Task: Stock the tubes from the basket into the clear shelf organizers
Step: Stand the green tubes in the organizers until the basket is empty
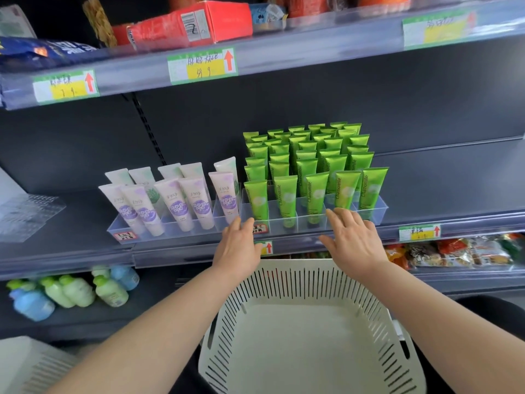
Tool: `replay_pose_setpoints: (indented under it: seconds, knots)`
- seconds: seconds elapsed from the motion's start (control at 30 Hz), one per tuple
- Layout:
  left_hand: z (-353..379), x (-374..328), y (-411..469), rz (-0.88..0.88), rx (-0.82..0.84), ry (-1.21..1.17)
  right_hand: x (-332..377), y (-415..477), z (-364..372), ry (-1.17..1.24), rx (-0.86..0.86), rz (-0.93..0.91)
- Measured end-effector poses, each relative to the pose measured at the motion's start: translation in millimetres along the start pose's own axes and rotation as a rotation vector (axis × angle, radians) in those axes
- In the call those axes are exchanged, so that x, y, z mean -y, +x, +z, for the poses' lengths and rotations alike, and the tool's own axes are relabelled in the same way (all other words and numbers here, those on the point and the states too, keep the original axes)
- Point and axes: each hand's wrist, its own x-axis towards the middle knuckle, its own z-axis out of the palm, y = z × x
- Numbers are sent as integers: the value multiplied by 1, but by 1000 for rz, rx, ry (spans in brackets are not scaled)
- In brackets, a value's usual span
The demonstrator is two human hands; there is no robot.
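Note:
Several green tubes (309, 163) stand in rows inside a clear organizer (377, 207) on the middle shelf. To its left, a second clear organizer (116, 227) holds several white tubes (176, 200) with purple labels. A white slotted basket (301, 331) sits below with nothing visible inside it. My left hand (237, 247) rests with fingers spread at the front edge between the two organizers. Over the front wall of the green organizer lies my right hand (352, 237), also flat and holding nothing.
The top shelf carries a red box (193, 24) and bags behind price tags. Green and blue bottles (71, 291) lie on the lower shelf at left, snack packs (449, 251) at right. Clear plastic sheets (25, 214) lie at the far left of the middle shelf.

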Motion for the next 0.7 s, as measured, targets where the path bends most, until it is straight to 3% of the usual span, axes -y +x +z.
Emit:
replay_pose_setpoints:
  seconds: [0.7]
  knots:
    - [4, -11, 9, -52, -75, -33, -4, 4, 6, -3, -68, 5]
